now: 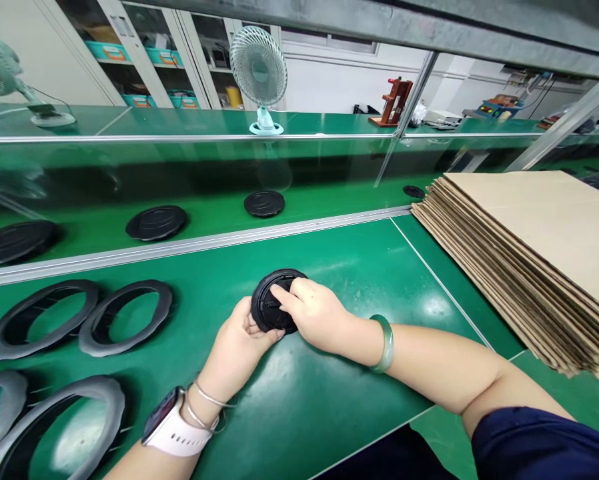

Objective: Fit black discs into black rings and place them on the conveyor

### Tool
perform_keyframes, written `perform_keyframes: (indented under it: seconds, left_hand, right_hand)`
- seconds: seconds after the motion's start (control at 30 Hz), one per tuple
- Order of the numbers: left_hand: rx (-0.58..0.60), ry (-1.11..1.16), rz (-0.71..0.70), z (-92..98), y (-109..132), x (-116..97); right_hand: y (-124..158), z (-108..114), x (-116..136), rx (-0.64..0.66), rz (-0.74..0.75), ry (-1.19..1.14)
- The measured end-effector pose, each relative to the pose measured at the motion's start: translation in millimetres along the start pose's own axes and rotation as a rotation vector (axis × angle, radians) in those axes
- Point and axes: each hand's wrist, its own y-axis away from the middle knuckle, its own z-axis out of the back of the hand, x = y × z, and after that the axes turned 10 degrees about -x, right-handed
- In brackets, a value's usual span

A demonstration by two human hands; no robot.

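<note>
A round black plastic disc [272, 297] is tilted up off the green table [349, 267] in the middle of the view. My left hand [237, 347] grips its lower left edge with curled fingers. My right hand [312, 313] lies over its right side, with the forefinger pressed onto the disc's face. A white watch and thin bracelets are on my left wrist, a green bangle on my right.
Several grey rings [124, 317] lie on the table at the left. Black discs [155, 222] sit on the green conveyor belt behind a metal rail [189, 243]. A stack of flat cardboard [534, 253] fills the right. A small fan [259, 73] stands at the back.
</note>
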Motion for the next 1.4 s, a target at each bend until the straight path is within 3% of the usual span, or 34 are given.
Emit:
perform_keyframes:
  seconds: [0.17, 0.3, 0.6, 1.0, 1.2, 1.3, 1.4]
  left_hand:
    - [0.02, 0.028, 0.014, -2.6, 2, 0]
    - [0.013, 0.037, 0.015, -4.0, 2, 1]
    - [0.021, 0.014, 0.008, -2.8, 0, -2]
    - [0.032, 0.022, 0.021, -2.8, -1, -1]
    - [0.019, 0.045, 0.014, -1.3, -2, 2]
    - [-0.012, 0.111, -0.008, -0.6, -4, 2]
    - [-0.022, 0.139, -0.023, -0.2, -5, 1]
  right_hand:
    - [-8, 8, 5, 0.189, 0.011, 0.06]
    - [-9, 11, 7, 0.243, 0.003, 0.084]
    - [2, -11, 2, 0.028, 0.015, 0.016]
    - [1, -7, 4, 0.042, 0.045, 0.044]
    - [-2, -3, -1, -0.002, 0.063, -0.08]
    - [-3, 3, -5, -0.186, -0.071, -0.23]
    - [-4, 1, -14, -0.241, -0.407, -0.394]
